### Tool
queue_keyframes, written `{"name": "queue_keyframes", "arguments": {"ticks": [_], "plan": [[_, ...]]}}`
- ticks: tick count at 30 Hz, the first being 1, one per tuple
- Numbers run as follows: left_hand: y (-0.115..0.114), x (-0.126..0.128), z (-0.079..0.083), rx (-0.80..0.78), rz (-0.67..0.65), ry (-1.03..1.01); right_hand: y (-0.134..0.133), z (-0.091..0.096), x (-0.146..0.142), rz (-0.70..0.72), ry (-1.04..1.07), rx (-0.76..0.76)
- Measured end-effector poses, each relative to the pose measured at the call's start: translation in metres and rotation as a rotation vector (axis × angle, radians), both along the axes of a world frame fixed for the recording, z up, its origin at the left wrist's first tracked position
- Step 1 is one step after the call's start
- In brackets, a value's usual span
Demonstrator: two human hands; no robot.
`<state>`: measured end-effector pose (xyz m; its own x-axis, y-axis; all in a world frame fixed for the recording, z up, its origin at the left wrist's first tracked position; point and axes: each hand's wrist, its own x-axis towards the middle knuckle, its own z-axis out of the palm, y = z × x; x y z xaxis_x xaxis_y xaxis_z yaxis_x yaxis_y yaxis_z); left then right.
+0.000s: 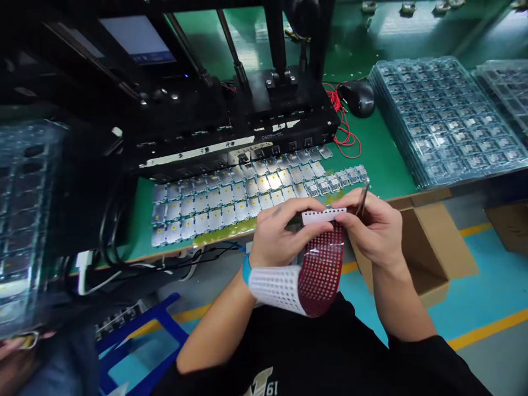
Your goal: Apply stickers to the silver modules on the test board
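A long, flexible sheet of small labels (322,264), white on one face and dark red on the other, curls down in a loop in front of my body. My left hand (280,228) pinches its folded upper edge between thumb and fingers. At the other end of that edge, my right hand (379,225) has thumb and forefinger on the sheet. Metal tweezers (363,198) stick up from the same right hand. Just beyond my hands, rows of small silver circuit boards (214,214) lie on the green bench (388,159).
A black test machine (231,132) with numbered tape stands behind the boards. Beside it are a red cable (348,140) and a black mouse (358,99). Stacked clear trays (454,121) sit at right, above a cardboard box (429,253). Another person's hand (16,352) shows at left.
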<state>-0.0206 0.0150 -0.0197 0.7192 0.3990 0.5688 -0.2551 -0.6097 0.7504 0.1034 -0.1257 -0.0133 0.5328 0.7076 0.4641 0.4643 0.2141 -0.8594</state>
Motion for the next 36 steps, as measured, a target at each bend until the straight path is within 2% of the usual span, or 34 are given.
{"name": "queue_keyframes", "arguments": {"ticks": [2,7,12,19,27,32,36], "plan": [[0.003,-0.005,-0.001,0.018,-0.02,-0.001,0.002,-0.001,-0.005,-0.03,-0.009,0.037],[0.005,-0.016,-0.003,0.101,0.115,-0.055,0.003,-0.001,-0.012,0.028,-0.11,0.035],[0.005,-0.02,-0.004,0.132,0.137,-0.052,0.003,0.003,-0.014,0.049,-0.217,0.017],[0.004,-0.021,-0.002,0.2,0.101,-0.07,0.006,-0.003,-0.023,-0.016,-0.081,0.025],[0.001,-0.021,-0.001,0.198,0.116,-0.052,0.008,-0.004,-0.034,-0.102,-0.004,0.027],[-0.001,-0.022,-0.004,0.174,0.091,-0.03,0.009,-0.005,-0.037,-0.105,0.03,0.043],[-0.003,-0.022,-0.004,0.174,0.121,-0.02,0.01,-0.008,-0.04,-0.109,0.058,0.056]]}}
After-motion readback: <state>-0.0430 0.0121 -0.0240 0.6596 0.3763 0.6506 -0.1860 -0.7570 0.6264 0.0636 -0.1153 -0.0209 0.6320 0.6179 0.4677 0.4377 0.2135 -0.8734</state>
